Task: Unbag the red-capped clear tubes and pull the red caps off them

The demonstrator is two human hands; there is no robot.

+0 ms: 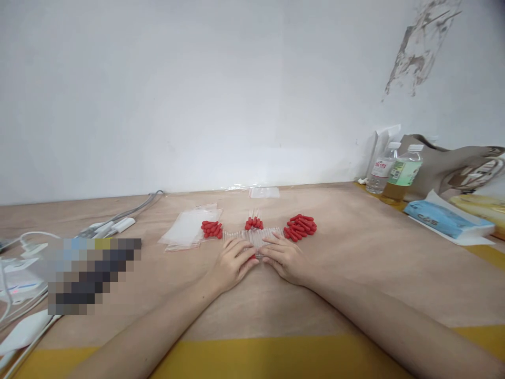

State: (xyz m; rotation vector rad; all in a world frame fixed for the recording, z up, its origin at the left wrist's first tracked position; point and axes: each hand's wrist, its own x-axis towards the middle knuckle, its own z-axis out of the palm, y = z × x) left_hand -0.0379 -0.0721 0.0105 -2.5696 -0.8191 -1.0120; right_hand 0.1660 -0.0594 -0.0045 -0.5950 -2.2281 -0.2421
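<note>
Resting side by side near the middle of the surface (355,263), the left hand (232,266) and the right hand (284,259) both lie flat with the fingers stretched forward over a row of clear tubes (254,238). The fingertips press on the near ends of the tubes; neither hand closes around anything, though a small red piece shows under the left fingers and I cannot tell if it is pinched.

Most of the work seems not yet done. Three groups of red caps are loose on the surface: one small pile (212,229) to the left of the tubes, a few caps (254,223) just behind the tubes toward the far edge, and the biggest pile (301,226) to the right. Whether any tube already carries a cap, the picture is too small to tell. A stack of clear zip bags (188,227) lies just left of the left pile and looks flat and unfilled, and one more bag (264,192) lies at the far edge by the wall. So, in my judgement, capping and bagging are mostly left.
</note>
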